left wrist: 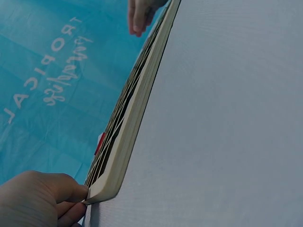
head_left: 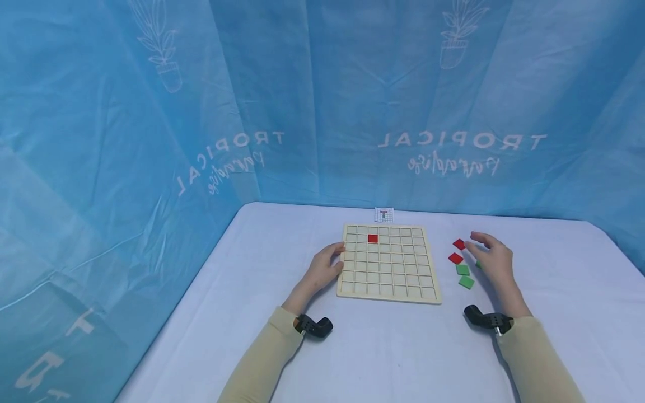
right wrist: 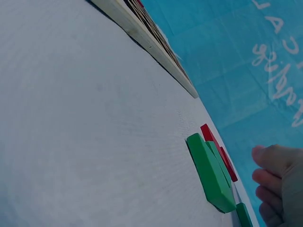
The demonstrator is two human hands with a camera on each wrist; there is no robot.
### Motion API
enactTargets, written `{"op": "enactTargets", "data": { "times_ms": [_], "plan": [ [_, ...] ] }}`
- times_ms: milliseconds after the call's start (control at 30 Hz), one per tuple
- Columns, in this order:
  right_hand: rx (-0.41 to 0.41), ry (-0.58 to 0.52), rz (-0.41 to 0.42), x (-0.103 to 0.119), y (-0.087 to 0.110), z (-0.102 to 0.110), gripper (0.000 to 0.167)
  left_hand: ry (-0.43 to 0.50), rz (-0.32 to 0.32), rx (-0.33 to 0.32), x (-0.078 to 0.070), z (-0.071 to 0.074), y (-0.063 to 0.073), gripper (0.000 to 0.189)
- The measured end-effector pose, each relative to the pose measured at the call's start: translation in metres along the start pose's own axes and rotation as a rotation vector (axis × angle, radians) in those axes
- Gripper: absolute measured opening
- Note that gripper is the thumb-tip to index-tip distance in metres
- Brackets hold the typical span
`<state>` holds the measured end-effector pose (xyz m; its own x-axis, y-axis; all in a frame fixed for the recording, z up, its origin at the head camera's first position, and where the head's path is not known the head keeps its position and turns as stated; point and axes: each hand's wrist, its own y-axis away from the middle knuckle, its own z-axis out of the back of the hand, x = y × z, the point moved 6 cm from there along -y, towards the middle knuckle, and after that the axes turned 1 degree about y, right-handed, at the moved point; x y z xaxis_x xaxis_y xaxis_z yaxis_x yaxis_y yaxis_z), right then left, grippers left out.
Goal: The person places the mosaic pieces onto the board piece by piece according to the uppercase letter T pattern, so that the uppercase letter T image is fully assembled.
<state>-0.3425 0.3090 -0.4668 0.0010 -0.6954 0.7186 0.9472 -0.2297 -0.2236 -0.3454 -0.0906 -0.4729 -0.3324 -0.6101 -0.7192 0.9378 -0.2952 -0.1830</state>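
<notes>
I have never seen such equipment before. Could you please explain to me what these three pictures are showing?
There is no robot here, only a person's arms in light sleeves. The wide picture comes from a camera worn on the head; the other two come from the wrist cameras. On the white table lie a wooden grid board with one red tile on it, a small card beyond it, and loose red tiles and green tiles to its right. The left hand touches the board's left edge. The right hand is near the loose tiles; I see nothing held in it.
</notes>
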Motion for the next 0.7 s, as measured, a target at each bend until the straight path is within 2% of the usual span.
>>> {"op": "enactTargets", "data": {
  "times_ms": [200, 400, 700],
  "plan": [
    [0.037, 0.105, 0.004, -0.005, 0.000, -0.009, 0.049, -0.011, -0.011, 0.008, -0.002, 0.001, 0.000, 0.050],
    [0.044, 0.118, 0.017, -0.005, 0.001, -0.014, 0.046, -0.023, -0.020, -0.003, -0.002, 0.002, 0.001, 0.050],
    [-0.003, 0.137, 0.071, -0.002, 0.001, -0.012, 0.038, -0.016, -0.022, -0.003, -0.001, 0.001, 0.001, 0.050]
  ]
}}
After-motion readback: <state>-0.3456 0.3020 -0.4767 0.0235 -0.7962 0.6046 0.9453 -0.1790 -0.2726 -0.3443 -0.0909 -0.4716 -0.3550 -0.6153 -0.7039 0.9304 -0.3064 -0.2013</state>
